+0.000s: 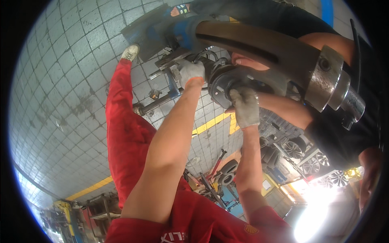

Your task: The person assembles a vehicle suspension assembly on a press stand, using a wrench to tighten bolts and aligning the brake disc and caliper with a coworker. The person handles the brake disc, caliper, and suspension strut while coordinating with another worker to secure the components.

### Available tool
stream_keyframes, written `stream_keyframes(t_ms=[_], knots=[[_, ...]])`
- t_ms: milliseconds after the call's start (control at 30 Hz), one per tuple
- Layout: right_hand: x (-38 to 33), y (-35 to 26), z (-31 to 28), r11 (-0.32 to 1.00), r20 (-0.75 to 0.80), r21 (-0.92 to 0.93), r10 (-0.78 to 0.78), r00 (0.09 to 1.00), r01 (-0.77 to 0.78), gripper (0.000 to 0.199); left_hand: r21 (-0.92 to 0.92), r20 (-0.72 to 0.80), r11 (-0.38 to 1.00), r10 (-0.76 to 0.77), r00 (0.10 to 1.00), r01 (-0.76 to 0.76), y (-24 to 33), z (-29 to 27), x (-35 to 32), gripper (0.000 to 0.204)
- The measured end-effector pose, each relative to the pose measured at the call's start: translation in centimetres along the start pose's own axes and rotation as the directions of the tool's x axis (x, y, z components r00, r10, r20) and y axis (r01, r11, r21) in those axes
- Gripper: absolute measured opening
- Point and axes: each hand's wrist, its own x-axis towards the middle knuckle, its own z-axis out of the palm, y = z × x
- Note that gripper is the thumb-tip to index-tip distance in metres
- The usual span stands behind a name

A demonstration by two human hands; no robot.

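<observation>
A dark car part, apparently a strut with a coil point(220, 62) and a broad round plate point(219, 92), lies in front of me beneath a heavy machine arm. My left hand point(191, 72), in a grey work glove with an orange cuff, is closed at the part's left end, beside a metal bracket point(173, 75). Its fingertips are partly hidden. My right hand point(245, 108), also gloved, has its fingers curled over the round plate's right edge. Past it, a co-worker's bare forearm point(283, 109) reaches in, its hand mostly hidden behind the part.
The brown machine arm point(247, 40) with a steel end piece point(324, 79) crosses above my hands. A co-worker in black stands at the right. A metal bar point(156, 104) is below my left hand. Wheels point(293, 149) and tyres point(229, 168) stand behind; yellow lines point(210, 122) mark the tiled floor.
</observation>
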Motion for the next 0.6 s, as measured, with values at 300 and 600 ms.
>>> stream_keyframes(t_ms=[300, 600], knots=[[0.2, 0.1, -0.1, 0.983, -0.022, -0.151, -0.109, 0.994, 0.105, 0.042, 0.123, -0.151, 0.978, 0.186, 0.971, -0.168, 0.5, 1.5, 2.4, 0.056], [0.7, 3.5, 0.2, 0.963, 0.085, -0.120, -0.232, 0.969, 0.242, 0.037, 0.327, -0.066, 0.902, 0.321, 0.945, -0.283, -1.2, 1.9, 4.6, 0.056]])
